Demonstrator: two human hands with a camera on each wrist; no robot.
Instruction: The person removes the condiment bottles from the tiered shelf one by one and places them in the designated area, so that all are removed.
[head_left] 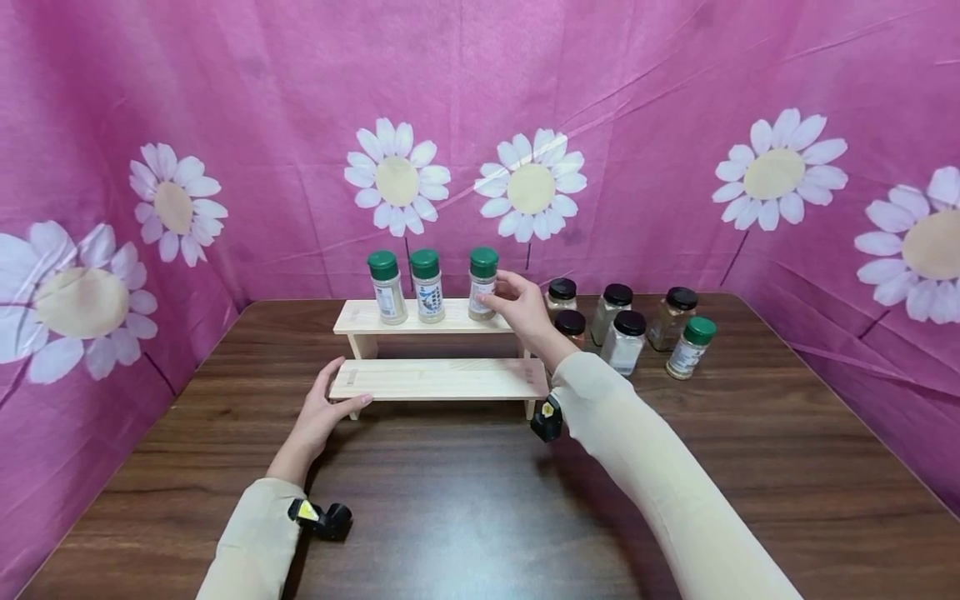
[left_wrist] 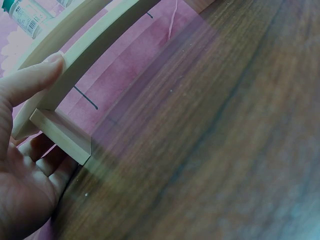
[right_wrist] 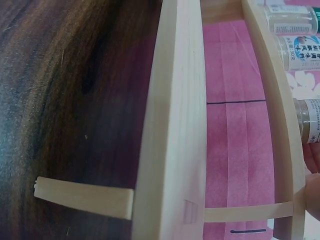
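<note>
A two-tier wooden rack (head_left: 438, 380) stands on the dark table. My left hand (head_left: 317, 418) grips the left end of its lower shelf; in the left wrist view the thumb (left_wrist: 37, 80) lies on the shelf's front edge, with the other fingers beside the leg. On the upper shelf, toward the right, my right hand (head_left: 527, 315) pinches a green-capped spice jar (head_left: 478, 289), upright. Two more green-capped jars, one at the far left (head_left: 388, 298) and one beside it (head_left: 430, 293), stand on the same shelf. In the right wrist view, the held jar (right_wrist: 311, 120) shows only partly.
Right of the rack, several black-capped spice jars (head_left: 624, 346) stand on the wooden table (head_left: 450, 500), along with one green-capped jar (head_left: 688, 350). A pink cloth (head_left: 292, 125) with white daisies hangs behind and at both sides.
</note>
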